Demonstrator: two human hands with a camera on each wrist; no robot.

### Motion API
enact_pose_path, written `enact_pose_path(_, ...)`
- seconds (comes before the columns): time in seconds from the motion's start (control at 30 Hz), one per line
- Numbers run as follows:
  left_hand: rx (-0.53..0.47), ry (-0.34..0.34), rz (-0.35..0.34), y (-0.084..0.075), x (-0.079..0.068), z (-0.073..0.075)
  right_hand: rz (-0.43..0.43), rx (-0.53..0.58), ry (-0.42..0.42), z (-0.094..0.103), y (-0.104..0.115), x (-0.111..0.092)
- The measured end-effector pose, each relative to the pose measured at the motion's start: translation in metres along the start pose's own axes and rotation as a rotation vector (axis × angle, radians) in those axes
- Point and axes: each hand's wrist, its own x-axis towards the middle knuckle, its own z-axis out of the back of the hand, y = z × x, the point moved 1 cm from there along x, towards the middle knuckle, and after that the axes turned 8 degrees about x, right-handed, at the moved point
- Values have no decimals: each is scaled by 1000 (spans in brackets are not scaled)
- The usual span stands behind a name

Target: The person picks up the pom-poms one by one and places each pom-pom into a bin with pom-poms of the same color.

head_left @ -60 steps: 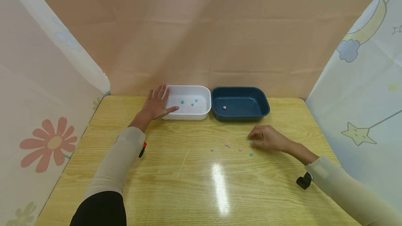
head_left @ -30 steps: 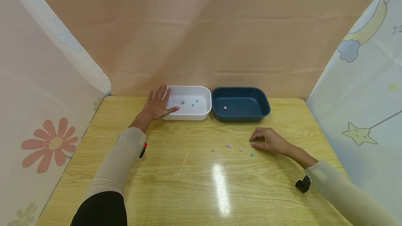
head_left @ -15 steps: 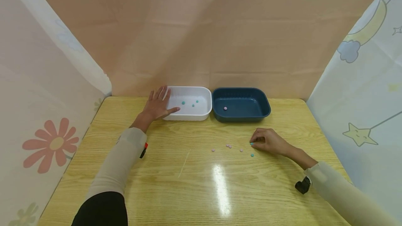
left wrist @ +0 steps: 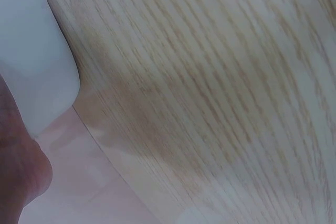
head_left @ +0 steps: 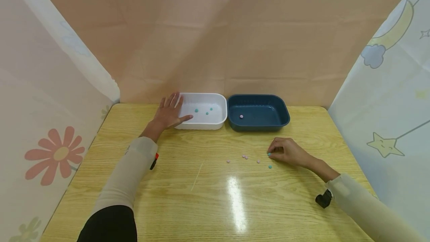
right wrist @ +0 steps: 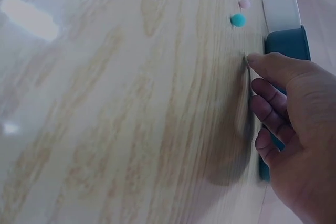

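Two-handed, pinched a teal bead (head_left: 269, 154) with the right hand (head_left: 288, 152), in front of the navy tray (head_left: 258, 127); rested the left hand (head_left: 168, 115) spread-fingered on the white tray (head_left: 205, 126).

Head camera high and farthest off, facing forward and down over the table (head_left: 188, 204); left wrist camera close in, white tray (left wrist: 37, 40) at frame's edge; right wrist camera near, right hand (right wrist: 310, 119) rightmost; dark blue tray (right wrist: 289, 43) shared with head view.
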Motion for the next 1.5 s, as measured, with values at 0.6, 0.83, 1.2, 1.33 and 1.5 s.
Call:
enact_pose_path(0.6, -9, 10, -8, -1, -2, -1, -5, -37, -13, 9, 13, 20)
enact_pose_path(0.83, -3, 12, -5, -1, -3, -2, 8, -44, -11, 16, 23, 33)
enact_pose_path(1.2, 8, 12, -8, -1, -3, 2, 27, -54, -16, 22, 36, 56)
enact_pose_path(1.33, 20, 16, -3, 0, -2, 3, 46, -53, -20, 24, 38, 65)
enact_pose_path(1.5, 27, 18, -8, -1, -2, 4, 78, -56, -27, 25, 41, 74)
